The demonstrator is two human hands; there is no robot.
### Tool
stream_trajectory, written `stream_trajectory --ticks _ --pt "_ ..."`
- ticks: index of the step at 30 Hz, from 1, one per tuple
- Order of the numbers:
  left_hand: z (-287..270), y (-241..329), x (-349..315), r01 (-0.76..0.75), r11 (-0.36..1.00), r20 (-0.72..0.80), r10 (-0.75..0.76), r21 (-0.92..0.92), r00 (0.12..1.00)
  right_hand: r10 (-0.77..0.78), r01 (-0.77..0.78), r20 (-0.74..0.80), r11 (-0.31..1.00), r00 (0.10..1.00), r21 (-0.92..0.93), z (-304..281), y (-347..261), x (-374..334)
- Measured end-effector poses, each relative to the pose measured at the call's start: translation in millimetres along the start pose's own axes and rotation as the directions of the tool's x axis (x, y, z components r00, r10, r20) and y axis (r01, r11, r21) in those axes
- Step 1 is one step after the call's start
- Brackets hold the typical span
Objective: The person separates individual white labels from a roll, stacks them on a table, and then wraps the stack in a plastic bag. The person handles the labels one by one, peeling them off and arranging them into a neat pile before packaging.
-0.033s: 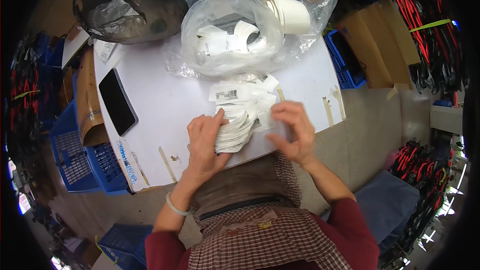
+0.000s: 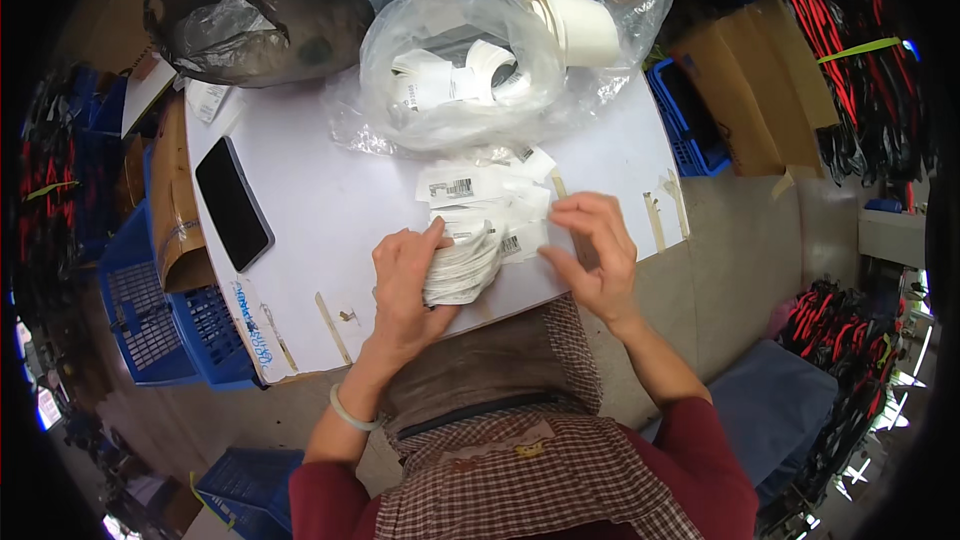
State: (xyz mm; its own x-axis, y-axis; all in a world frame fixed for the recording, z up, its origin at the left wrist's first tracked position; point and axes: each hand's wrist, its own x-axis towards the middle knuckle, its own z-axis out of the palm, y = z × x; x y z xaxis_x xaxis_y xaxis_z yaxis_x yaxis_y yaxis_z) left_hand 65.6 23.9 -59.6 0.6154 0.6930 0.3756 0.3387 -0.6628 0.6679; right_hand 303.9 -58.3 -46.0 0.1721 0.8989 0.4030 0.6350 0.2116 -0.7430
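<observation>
A thick fanned stack of white labels [image 2: 460, 272] lies near the front edge of the white table. My left hand [image 2: 405, 280] grips its left side, fingers along the edge and the thumb at its near end. To the right, my right hand [image 2: 603, 258] is open, thumb and fingers curved apart, with nothing visible between them. Its fingertips are close to the loose labels. Behind the stack lie several loose barcode labels [image 2: 460, 186], partly overlapping. A clear plastic bag [image 2: 400, 130] beyond them holds folded strips and rolls of white labels [image 2: 428, 80].
A black phone [image 2: 234, 202] lies at the table's left. Behind stand a dark plastic bag [image 2: 320, 10] and a white roll [image 2: 585, 28]. Blue crates [image 2: 150, 320] and a cardboard box [image 2: 180, 210] flank the left side; another carton [image 2: 750, 90] stands at the right.
My right hand has shifted slightly to the right, away from the stack. My left hand keeps its grip on the labels.
</observation>
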Motion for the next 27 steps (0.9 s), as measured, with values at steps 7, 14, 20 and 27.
stream_trajectory --ticks 7,14,20,27 --pt "-24 1 -18 0.162 0.98 -0.126 -0.176 -0.115 0.976 -0.025 0.081 0.241 0.971 0.97 -0.224 15 -13 18" --pt "-28 2 -29 0.106 0.981 0.075 -0.094 -0.165 0.993 -0.053 0.129 0.26 0.95 0.964 -0.283 33 -15 43" --pt "-13 2 -25 0.109 0.972 0.115 -0.086 -0.208 0.99 -0.083 0.194 0.359 0.939 0.93 -0.285 33 -16 46" --pt "-14 3 -25 0.087 0.978 0.116 -0.066 -0.191 0.991 -0.048 0.141 0.322 0.952 0.946 -0.271 35 -25 56"
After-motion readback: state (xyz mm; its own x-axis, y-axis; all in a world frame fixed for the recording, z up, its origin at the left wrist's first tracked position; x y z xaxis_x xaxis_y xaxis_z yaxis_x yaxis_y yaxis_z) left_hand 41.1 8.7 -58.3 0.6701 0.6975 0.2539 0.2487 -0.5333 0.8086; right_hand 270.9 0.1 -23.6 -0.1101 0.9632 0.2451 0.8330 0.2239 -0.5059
